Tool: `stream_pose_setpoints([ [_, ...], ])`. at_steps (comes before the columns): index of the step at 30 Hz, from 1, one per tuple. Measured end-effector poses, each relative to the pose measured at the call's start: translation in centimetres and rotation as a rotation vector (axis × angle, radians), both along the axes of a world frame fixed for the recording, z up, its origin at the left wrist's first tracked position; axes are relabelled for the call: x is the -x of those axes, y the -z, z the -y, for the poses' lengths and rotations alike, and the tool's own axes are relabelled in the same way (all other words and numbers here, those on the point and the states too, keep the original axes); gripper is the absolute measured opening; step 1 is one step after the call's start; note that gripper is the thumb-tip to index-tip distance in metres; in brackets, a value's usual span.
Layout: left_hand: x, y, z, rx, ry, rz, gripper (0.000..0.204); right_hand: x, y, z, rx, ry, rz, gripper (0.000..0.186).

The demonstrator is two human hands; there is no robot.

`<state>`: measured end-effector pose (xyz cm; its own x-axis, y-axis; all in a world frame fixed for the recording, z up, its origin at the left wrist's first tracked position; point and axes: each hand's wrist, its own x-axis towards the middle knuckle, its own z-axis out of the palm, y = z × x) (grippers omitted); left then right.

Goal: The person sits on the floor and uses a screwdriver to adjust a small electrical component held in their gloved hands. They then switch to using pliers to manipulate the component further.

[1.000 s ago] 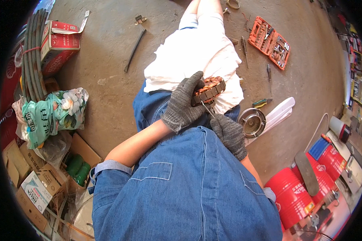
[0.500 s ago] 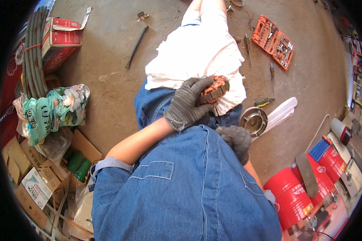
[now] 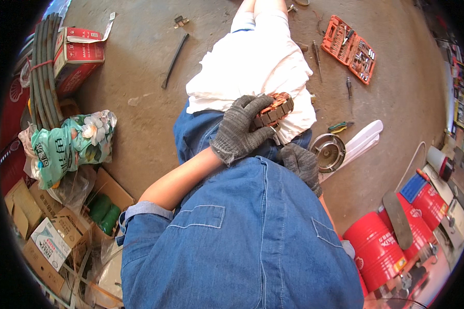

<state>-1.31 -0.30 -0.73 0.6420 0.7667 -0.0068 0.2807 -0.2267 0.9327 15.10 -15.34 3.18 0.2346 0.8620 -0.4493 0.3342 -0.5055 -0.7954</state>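
My left hand (image 3: pixel 242 127), in a dark grey knit glove, grips a stator (image 3: pixel 277 110), a ring of dark metal with copper windings. The stator is tilted above a white cloth (image 3: pixel 252 72) spread over my lap. My right hand (image 3: pixel 301 165), gloved alike, is just below the stator at its near right side. Its fingers are drawn together toward a small pale metal piece at the stator's lower edge; what they hold is too small to make out. Right of that hand, a round metal housing (image 3: pixel 328 153) lies on the floor beside long white strips (image 3: pixel 363 140).
Pliers (image 3: pixel 340 126), a screwdriver (image 3: pixel 349 87) and an orange socket case (image 3: pixel 349 50) lie at the right. A black tube (image 3: pixel 175 61) is at the far left. Boxes (image 3: pixel 80 56), a green bag (image 3: pixel 69 144) and cartons line the left; red drums (image 3: pixel 375 247) stand at the lower right.
My right hand has risen slightly toward the stator, and its fingers show more clearly. My left hand keeps its grip, with the stator turned a little.
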Motion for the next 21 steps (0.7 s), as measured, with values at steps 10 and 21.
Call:
stream_pose_setpoints([
  [10,0.2,0.4,0.0,-0.014,0.012,0.012,0.063,0.1,0.3,-0.2,0.028,-0.002,0.079,0.027],
  [21,-0.1,-0.2,0.2,-0.024,-0.013,-0.053,0.066,0.8,1.8,-0.6,-0.202,-0.133,0.517,0.025],
])
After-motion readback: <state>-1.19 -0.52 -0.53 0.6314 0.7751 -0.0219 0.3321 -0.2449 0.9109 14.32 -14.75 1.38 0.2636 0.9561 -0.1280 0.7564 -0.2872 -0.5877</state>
